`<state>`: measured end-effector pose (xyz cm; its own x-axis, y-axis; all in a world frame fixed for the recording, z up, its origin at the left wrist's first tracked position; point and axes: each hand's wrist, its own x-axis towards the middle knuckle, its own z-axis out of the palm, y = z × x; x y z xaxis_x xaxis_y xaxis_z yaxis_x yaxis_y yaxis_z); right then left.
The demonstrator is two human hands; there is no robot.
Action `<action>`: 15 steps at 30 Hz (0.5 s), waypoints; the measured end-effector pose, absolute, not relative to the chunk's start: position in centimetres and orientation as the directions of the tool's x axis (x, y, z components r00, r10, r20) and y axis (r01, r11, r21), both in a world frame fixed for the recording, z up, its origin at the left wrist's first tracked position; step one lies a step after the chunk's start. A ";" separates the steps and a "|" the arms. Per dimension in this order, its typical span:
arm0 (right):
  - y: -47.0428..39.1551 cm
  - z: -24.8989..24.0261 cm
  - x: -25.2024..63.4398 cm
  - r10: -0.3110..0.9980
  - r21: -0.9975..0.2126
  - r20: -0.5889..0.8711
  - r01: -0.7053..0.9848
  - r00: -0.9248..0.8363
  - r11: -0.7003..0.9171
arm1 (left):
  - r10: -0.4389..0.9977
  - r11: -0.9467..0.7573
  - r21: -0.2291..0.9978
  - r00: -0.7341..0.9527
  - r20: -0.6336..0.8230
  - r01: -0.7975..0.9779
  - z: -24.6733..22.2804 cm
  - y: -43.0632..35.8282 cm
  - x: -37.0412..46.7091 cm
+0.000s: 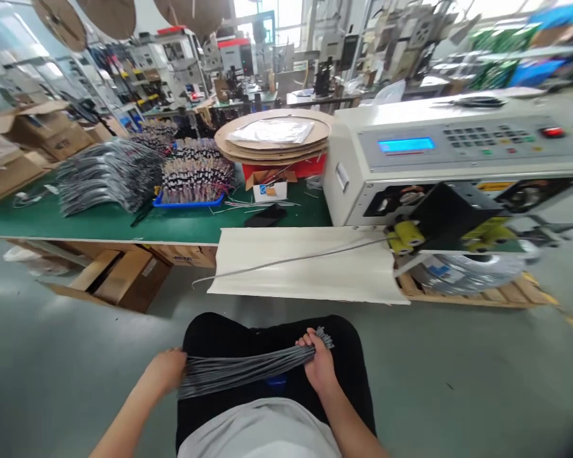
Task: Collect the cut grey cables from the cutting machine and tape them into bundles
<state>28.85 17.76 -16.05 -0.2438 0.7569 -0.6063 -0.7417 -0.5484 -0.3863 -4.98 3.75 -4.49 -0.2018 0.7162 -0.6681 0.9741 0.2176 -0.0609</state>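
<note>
A bundle of grey cables (pixel 248 371) lies across my lap. My right hand (pixel 321 362) is closed around it near its right end, with the cut ends sticking out past the fingers. Toward the left the cables fan out. My left hand (pixel 165 371) is at that spread end, against its upper part; its fingers are hidden and a little blurred, so I cannot tell whether they grip. One single grey cable (pixel 286 259) runs from the rollers of the wire-cutting machine (pixel 410 152) across a cream chute (pixel 305 277) in front of me.
On the green bench (pixel 172 222) are a pile of grey cables (pixel 109 175), a blue tray (pixel 188 202) of wired parts, a black phone (pixel 266 216) and stacked round boards (pixel 272 137). Beneath stand an open carton (pixel 124 280) and a wrapped cable coil (pixel 472 273).
</note>
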 end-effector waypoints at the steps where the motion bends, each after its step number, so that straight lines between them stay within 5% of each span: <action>1: 17.7 -16.0 28.7 0.760 -0.381 -0.602 -0.748 -0.245 -0.543 | 0.753 0.170 -0.010 -0.136 -0.644 0.985 -3.5 5.2 -3.5; 3: 17.6 -15.9 28.4 0.769 -0.384 -0.590 -0.752 -0.246 -0.535 | 0.837 0.010 0.177 0.089 -0.539 0.984 -0.9 8.6 0.3; 6: 17.5 -16.1 28.3 0.785 -0.421 -0.580 -0.744 -0.220 -0.519 | 0.879 -0.373 0.422 0.460 -0.123 0.826 3.4 14.4 6.2; 8: 17.4 -16.2 28.5 0.791 -0.447 -0.578 -0.734 -0.198 -0.511 | 0.881 -0.474 0.334 0.441 0.174 0.815 5.1 18.4 9.1; 10: 17.2 -16.1 28.8 0.799 -0.465 -0.570 -0.726 -0.193 -0.507 | 0.887 -0.393 0.227 0.302 0.349 0.891 5.3 21.7 10.9; 15: 17.0 -15.9 29.5 0.813 -0.463 -0.526 -0.719 -0.248 -0.519 | 0.912 -0.173 0.151 0.101 0.397 0.973 2.7 25.2 11.8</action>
<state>29.49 16.98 -15.90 -0.2482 0.8135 -0.5260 -0.7187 -0.5187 -0.4630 11.76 25.17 2.71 0.1010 0.9124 0.3966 0.9732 -0.1734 0.1511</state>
